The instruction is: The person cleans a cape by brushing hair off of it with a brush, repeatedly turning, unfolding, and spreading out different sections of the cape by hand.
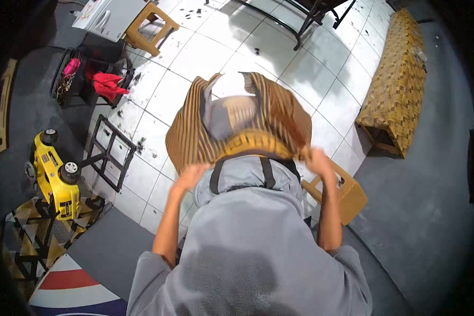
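A brown-and-black striped garment (187, 134) is spread in front of my waist, with a lettered yellow-brown band (255, 141) along its near side. My left hand (194, 176) is closed on its near left edge. On the opposite side, my right hand (317, 162) grips the near right edge. Both hands are slightly blurred, and their fingertips are partly hidden. Grey and beige fabric (231, 116) shows in the middle between the striped sides. Below the cloth, a grey bag-like piece with dark straps (242, 174) lies against my body.
A tan plastic stool (347, 197) stands close by my right arm. Toward the right wall is a long woven bench (397, 84). At left are a yellow toy car (55, 174), a black metal frame (110, 152) and a red cloth (108, 85). Dark scraps dot the tiled floor (195, 58).
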`<state>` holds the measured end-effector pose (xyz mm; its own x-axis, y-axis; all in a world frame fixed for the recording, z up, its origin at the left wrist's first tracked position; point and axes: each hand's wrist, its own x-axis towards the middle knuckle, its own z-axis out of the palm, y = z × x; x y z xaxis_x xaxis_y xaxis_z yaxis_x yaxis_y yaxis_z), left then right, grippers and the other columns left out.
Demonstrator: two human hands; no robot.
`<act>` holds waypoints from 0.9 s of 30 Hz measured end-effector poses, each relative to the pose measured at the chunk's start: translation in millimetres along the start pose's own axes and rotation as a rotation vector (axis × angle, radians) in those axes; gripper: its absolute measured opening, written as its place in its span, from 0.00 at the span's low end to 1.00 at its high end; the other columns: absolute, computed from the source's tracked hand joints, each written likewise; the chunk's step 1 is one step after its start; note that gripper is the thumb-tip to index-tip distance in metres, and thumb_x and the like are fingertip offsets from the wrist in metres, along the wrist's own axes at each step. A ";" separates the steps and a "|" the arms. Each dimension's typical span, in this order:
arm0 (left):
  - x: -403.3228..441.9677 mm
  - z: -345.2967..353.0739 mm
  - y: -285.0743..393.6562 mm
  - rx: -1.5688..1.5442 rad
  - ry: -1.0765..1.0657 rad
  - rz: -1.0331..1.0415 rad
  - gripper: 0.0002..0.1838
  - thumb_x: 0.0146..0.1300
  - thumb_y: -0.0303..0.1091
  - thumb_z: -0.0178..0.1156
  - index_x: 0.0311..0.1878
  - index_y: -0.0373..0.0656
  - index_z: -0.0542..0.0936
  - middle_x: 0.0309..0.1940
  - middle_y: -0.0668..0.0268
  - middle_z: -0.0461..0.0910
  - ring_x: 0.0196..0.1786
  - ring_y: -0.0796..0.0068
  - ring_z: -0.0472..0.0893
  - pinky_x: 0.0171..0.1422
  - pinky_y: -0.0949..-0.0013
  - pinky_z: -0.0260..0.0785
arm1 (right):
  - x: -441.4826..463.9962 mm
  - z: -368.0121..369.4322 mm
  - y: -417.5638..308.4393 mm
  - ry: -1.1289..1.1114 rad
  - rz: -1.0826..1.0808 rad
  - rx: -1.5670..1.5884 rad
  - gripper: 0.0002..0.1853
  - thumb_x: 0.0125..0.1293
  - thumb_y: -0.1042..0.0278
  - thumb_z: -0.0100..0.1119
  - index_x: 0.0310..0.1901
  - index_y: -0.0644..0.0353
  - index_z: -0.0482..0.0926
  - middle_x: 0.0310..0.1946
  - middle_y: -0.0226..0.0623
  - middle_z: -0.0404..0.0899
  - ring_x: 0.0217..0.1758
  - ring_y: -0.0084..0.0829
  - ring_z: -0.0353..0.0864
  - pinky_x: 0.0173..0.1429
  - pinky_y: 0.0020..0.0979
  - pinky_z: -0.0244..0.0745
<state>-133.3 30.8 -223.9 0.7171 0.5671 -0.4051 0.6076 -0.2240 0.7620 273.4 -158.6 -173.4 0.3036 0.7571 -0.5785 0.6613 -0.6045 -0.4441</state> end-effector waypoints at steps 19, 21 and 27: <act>54.6 -92.9 199.9 0.132 -0.040 -0.086 0.24 0.48 0.19 0.54 0.52 0.44 0.75 0.18 0.61 0.66 0.21 0.74 0.66 0.28 0.72 0.62 | -79.2 -56.9 12.8 0.310 0.145 0.943 0.09 0.59 0.67 0.60 0.34 0.65 0.76 0.23 0.24 0.72 0.26 0.15 0.68 0.31 0.21 0.64; 61.5 -100.1 204.2 0.165 -0.017 -0.062 0.24 0.46 0.19 0.54 0.51 0.45 0.76 0.15 0.63 0.63 0.20 0.77 0.66 0.27 0.75 0.62 | -85.9 -59.8 -0.2 0.327 0.154 0.982 0.12 0.56 0.65 0.64 0.34 0.65 0.76 0.23 0.23 0.72 0.25 0.15 0.67 0.29 0.21 0.62; 58.1 -136.4 177.8 0.231 -0.008 0.242 0.22 0.46 0.19 0.55 0.48 0.41 0.76 0.23 0.61 0.70 0.23 0.73 0.70 0.29 0.73 0.64 | -119.8 -19.1 -46.6 0.489 0.218 1.008 0.14 0.53 0.67 0.69 0.37 0.67 0.78 0.23 0.23 0.73 0.26 0.15 0.66 0.30 0.21 0.62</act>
<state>-30.2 132.1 -43.0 0.8524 0.4693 -0.2307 0.4798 -0.5262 0.7021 219.3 -216.4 -70.3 0.7252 0.4938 -0.4798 -0.2227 -0.4912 -0.8421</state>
